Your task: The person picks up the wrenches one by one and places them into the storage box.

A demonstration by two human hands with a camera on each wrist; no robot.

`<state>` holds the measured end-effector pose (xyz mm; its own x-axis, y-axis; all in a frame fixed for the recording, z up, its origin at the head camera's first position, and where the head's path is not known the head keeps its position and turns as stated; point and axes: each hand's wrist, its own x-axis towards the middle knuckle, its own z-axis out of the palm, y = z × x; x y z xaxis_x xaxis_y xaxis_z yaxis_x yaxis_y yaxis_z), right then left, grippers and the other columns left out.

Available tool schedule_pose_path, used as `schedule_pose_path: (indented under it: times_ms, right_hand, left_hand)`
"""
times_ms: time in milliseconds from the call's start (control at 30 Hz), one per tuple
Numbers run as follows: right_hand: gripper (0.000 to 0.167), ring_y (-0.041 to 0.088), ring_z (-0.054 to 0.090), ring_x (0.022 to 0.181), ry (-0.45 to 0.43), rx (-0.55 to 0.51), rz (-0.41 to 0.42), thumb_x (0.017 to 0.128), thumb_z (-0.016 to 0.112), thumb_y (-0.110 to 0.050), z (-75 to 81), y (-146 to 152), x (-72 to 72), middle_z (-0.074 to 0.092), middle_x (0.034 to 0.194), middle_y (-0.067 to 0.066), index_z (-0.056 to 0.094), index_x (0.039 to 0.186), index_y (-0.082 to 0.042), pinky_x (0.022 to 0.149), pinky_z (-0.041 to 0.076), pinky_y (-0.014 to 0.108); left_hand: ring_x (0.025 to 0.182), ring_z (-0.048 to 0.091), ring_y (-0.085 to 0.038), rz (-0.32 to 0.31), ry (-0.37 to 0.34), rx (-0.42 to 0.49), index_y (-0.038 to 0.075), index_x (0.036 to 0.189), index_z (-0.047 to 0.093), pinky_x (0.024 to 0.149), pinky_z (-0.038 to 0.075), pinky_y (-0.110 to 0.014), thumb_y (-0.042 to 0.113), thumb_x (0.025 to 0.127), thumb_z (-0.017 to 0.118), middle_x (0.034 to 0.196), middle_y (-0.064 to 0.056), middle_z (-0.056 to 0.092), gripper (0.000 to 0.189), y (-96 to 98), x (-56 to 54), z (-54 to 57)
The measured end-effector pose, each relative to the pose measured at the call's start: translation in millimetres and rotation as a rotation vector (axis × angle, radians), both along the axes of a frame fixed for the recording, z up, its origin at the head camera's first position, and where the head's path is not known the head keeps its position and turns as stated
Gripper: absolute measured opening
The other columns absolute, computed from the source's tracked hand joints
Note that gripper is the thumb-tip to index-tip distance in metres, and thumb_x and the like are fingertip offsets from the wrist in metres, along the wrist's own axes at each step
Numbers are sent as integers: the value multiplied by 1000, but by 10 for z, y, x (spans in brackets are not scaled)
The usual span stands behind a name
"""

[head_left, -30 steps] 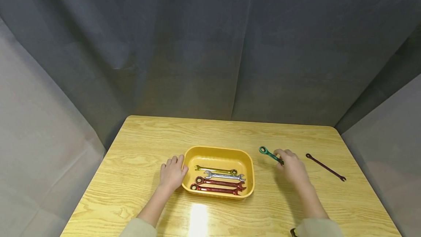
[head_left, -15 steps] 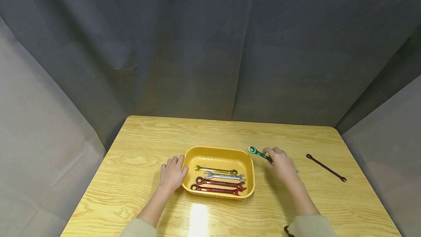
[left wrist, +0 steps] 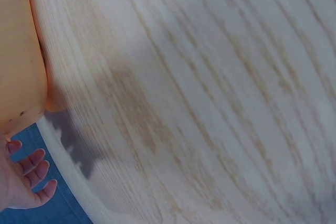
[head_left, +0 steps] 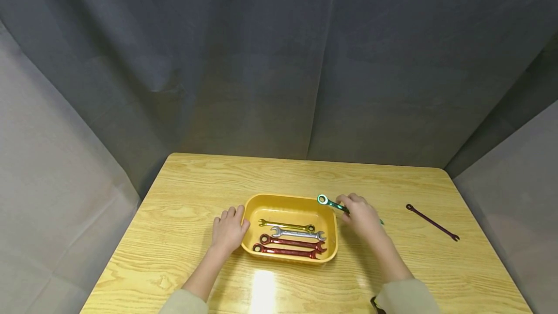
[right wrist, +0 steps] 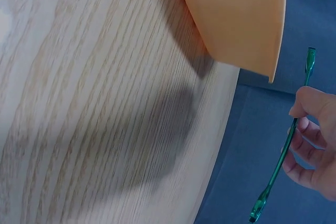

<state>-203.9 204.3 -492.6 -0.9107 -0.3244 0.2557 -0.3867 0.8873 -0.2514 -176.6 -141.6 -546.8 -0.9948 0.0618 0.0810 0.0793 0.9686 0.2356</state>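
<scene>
A yellow tray [head_left: 287, 201] holds several wrenches: a gold one [head_left: 285, 226], a silver open-end wrench [head_left: 298, 233] and two red combination wrenches [head_left: 291, 242]. At its left rim is my left hand [head_left: 228, 230], thumb over the edge and fingers outside; the thumb is hidden in the left wrist view. My right hand [head_left: 361, 216] pinches a green ratcheting combination wrench [right wrist: 283, 153] by the shank, between thumb and fingers. The wrench's ring end [head_left: 323, 199] hangs above the tray's far right corner.
A dark purple wrench [head_left: 431, 222] lies on the wooden table [head_left: 440, 270], right of my right hand. Dark grey curtains [head_left: 279, 86] stand behind the table, with paler cloth [head_left: 52, 197] at the sides.
My right hand has carried the green wrench leftward, from above the table right of the tray to the tray's right edge. My left hand, the tray and the purple wrench stay in place.
</scene>
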Motion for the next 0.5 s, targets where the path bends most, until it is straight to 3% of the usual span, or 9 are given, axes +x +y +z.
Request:
schedule_pose_path:
  times_ms: [500]
  right_hand:
    - [35, 25, 57, 79, 26, 41, 60, 69, 73, -5, -22, -225, -26, 58, 87, 6, 62, 101, -15, 59, 48, 38]
  left_hand:
    - [88, 49, -28, -2, 5, -8, 12, 120, 46, 71, 39, -43, 33, 92, 42, 104, -12, 53, 35, 3, 6, 18]
